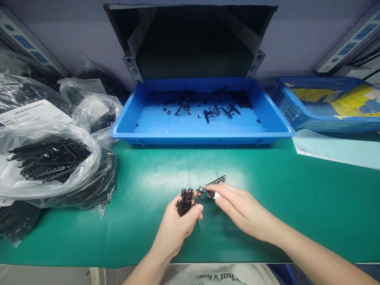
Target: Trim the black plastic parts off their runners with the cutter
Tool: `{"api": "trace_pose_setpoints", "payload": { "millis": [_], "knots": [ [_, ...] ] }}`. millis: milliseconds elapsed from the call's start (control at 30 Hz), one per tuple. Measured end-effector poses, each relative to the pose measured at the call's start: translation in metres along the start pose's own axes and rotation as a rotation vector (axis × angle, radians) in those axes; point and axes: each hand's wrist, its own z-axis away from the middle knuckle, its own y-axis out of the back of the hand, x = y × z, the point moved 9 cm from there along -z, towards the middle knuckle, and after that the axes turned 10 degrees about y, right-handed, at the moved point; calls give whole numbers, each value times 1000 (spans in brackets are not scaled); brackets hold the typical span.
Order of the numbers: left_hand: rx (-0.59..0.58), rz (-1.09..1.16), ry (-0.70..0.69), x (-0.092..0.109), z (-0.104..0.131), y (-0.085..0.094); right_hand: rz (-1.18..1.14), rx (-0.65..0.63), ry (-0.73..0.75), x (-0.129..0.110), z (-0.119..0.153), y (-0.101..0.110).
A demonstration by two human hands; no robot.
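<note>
My left hand (178, 225) is closed around a bundle of small black plastic parts (184, 202), their ringed ends pointing up. Just right of it, my right hand (237, 204) has its fingers pressed together at a black part (200, 191) beside the bundle. Something small and white shows at the right fingertips. A black toothed strip (219, 180) sticks out beyond the right fingers, and the end of another strip (216, 211) shows below them on the green mat (142, 237).
Behind the hands stands a blue tray (192, 140) with scattered black parts. Clear bags (97, 158) of black strips crowd the left side. A blue basket (314, 118) with yellow tape and a pale sheet (335, 148) are at the right.
</note>
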Motion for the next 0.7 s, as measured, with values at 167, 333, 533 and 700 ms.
{"api": "trace_pose_setpoints", "payload": {
  "millis": [167, 333, 533, 700],
  "knots": [
    [1, -3, -11, -1, 1, -2, 116, -19, 50, -10, 4, -12],
    [28, 8, -5, -2, 2, -2, 248, 49, 146, -21, 2, -9],
    [70, -5, -3, -1, 1, 0, 319, 101, 182, -26, 6, -7],
    [60, 29, 5, -1, 3, -4, 296, 118, 170, -22, 9, -10]
  ]
}}
